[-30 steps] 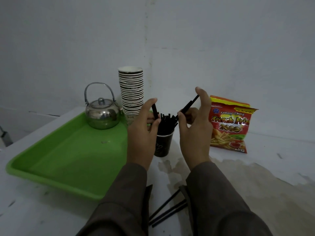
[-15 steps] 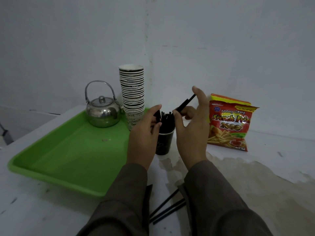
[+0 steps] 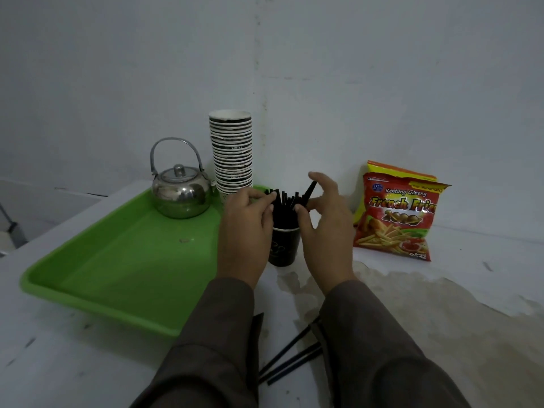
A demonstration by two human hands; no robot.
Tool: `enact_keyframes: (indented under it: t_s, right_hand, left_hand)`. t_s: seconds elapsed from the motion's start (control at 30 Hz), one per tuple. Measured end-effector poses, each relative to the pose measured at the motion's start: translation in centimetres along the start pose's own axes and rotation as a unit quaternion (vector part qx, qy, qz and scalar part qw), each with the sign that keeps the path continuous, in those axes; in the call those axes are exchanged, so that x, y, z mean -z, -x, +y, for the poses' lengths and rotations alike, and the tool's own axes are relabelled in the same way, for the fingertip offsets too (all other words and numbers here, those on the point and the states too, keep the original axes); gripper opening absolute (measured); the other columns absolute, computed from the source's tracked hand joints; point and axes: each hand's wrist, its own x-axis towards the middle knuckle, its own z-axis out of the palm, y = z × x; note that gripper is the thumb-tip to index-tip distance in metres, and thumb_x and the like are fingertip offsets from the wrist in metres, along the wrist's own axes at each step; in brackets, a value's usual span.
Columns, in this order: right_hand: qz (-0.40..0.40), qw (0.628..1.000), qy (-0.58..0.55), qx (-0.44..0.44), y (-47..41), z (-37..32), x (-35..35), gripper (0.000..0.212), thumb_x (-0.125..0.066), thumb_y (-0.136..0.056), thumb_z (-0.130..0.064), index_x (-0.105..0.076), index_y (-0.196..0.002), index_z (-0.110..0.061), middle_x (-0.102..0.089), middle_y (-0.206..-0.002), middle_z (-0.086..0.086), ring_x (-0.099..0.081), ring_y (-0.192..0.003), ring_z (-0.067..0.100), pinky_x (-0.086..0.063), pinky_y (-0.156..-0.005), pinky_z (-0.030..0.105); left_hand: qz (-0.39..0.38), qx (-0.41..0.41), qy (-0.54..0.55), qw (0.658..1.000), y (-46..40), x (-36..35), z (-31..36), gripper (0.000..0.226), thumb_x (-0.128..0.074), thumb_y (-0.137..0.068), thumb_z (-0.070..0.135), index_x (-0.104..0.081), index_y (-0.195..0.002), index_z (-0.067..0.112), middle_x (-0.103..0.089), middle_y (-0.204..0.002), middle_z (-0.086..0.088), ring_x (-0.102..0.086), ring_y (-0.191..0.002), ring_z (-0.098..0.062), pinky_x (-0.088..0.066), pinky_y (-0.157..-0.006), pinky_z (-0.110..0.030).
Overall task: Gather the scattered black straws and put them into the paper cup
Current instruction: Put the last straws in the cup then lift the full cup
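The right hand (image 3: 326,231) is pinching one black straw (image 3: 308,192) above the paper cup (image 3: 283,245), while the left hand (image 3: 244,231) is narrowing its fingers around the straws (image 3: 284,207) standing inside. Loose straws (image 3: 291,360) are lying nearer the person than the cup; light and stiff, they probably lift best mid-length.

Both forearms, in dark sleeves, rise from the lower centre of the frame. The left hand (image 3: 244,228) sits left of centre, back to the camera, fingers curled forward. The right hand (image 3: 326,228) mirrors it, thumb and forefinger pinched, remaining fingers spread.
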Motion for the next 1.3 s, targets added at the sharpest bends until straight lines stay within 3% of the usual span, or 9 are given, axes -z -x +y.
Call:
enact_keyframes:
  t_s: [0.2, 0.33, 0.53, 0.73, 0.87, 0.97, 1.07, 1.2, 1.3]
  right_hand:
    - [0.014, 0.998, 0.054, 0.003, 0.2, 0.4, -0.1, 0.021, -0.051, -0.090, -0.015, -0.066, -0.104, -0.018, -0.064, -0.095, 0.005, -0.051, -0.091, 0.020, -0.042, -0.078, 0.033]
    - [-0.025, 0.997, 0.064, 0.039, 0.3, 0.6, -0.3, 0.025, -0.046, -0.094, -0.017, -0.065, -0.110, -0.011, -0.068, -0.099, 0.008, -0.049, -0.092, 0.021, -0.030, -0.076, 0.023]
    - [-0.122, 0.992, -0.035, 0.007, 0.2, 0.8, -0.1, 0.034, -0.035, -0.098, -0.026, -0.052, -0.127, -0.019, -0.059, -0.124, 0.001, -0.048, -0.110, 0.010, -0.032, -0.091, 0.020]
    - [-0.080, 0.992, -0.098, -0.020, -0.9, 0.5, 1.4, 0.037, -0.034, -0.097, -0.035, -0.043, -0.133, -0.031, -0.052, -0.134, -0.006, -0.043, -0.118, 0.001, -0.035, -0.102, 0.028]
    - [-0.003, 0.993, -0.109, -0.046, -1.5, -0.1, 3.0, 0.030, -0.040, -0.096, -0.026, -0.052, -0.124, -0.027, -0.060, -0.122, -0.004, -0.052, -0.107, 0.000, -0.043, -0.088, 0.014]
    - [0.017, 0.995, -0.088, -0.050, -0.8, -0.6, 4.3, 0.024, -0.046, -0.093, -0.018, -0.058, -0.112, -0.025, -0.063, -0.104, -0.006, -0.057, -0.091, 0.002, -0.046, -0.074, 0.010]
    - [-0.030, 0.998, -0.051, -0.029, 1.0, -1.2, 6.1, 0.022, -0.049, -0.091, -0.013, -0.059, -0.107, -0.023, -0.062, -0.095, -0.008, -0.057, -0.083, 0.004, -0.046, -0.069, 0.009]
    - [-0.110, 0.994, -0.011, -0.028, 6.0, -0.9, 8.3, 0.020, -0.054, -0.088, -0.013, -0.059, -0.098, -0.030, -0.058, -0.086, -0.017, -0.054, -0.078, -0.002, -0.044, -0.067, 0.009]
    - [-0.220, 0.974, 0.047, -0.021, 9.4, -0.3, 9.1, 0.019, -0.055, -0.087, -0.012, -0.065, -0.099, -0.024, -0.062, -0.095, -0.008, -0.051, -0.081, 0.000, -0.038, -0.073, 0.011]
  left_hand:
    - [-0.054, 0.033, 0.056, 0.996, 0.1, -0.3, -0.2, 0.039, -0.046, -0.086, 0.004, -0.054, -0.123, 0.014, -0.041, -0.135, -0.008, -0.040, -0.124, -0.018, -0.036, -0.105, -0.032]
    - [-0.125, 0.028, 0.090, 0.988, 0.3, -0.6, -0.4, 0.047, -0.040, -0.089, 0.006, -0.039, -0.135, 0.016, -0.039, -0.143, -0.002, -0.034, -0.131, -0.011, -0.021, -0.105, -0.016]
    - [-0.159, 0.036, 0.101, 0.981, 0.5, -0.9, -0.6, 0.053, -0.034, -0.095, 0.013, -0.015, -0.144, 0.023, -0.037, -0.143, -0.003, -0.035, -0.118, -0.001, -0.028, -0.096, -0.017]
    - [-0.147, 0.050, 0.117, 0.981, -0.1, 0.2, -0.1, 0.066, -0.034, -0.096, 0.012, 0.007, -0.142, 0.035, -0.026, -0.150, -0.001, -0.030, -0.127, -0.005, -0.024, -0.100, -0.023]
    - [-0.094, 0.036, 0.121, 0.987, -0.9, 2.3, 1.7, 0.058, -0.040, -0.093, 0.004, -0.017, -0.143, 0.023, -0.034, -0.147, -0.003, -0.034, -0.130, -0.014, -0.027, -0.107, -0.026]
    - [-0.108, -0.013, 0.107, 0.988, -0.4, 4.4, 3.2, 0.042, -0.050, -0.089, 0.006, -0.046, -0.129, 0.018, -0.058, -0.120, -0.006, -0.052, -0.105, -0.013, -0.040, -0.093, -0.019]
    - [-0.151, -0.054, 0.080, 0.984, 1.0, 5.9, 3.8, 0.028, -0.057, -0.085, 0.008, -0.062, -0.112, 0.015, -0.066, -0.100, -0.003, -0.053, -0.083, -0.006, -0.034, -0.072, 0.000]
    - [-0.178, -0.055, 0.073, 0.980, 5.5, 6.7, 3.6, 0.017, -0.057, -0.085, 0.013, -0.066, -0.098, 0.019, -0.062, -0.085, 0.006, -0.050, -0.069, 0.004, -0.035, -0.064, 0.000]
    - [-0.225, -0.037, 0.047, 0.972, 8.8, 6.1, 3.0, 0.016, -0.055, -0.087, 0.015, -0.066, -0.099, 0.019, -0.066, -0.092, 0.001, -0.053, -0.072, -0.004, -0.038, -0.065, -0.007]
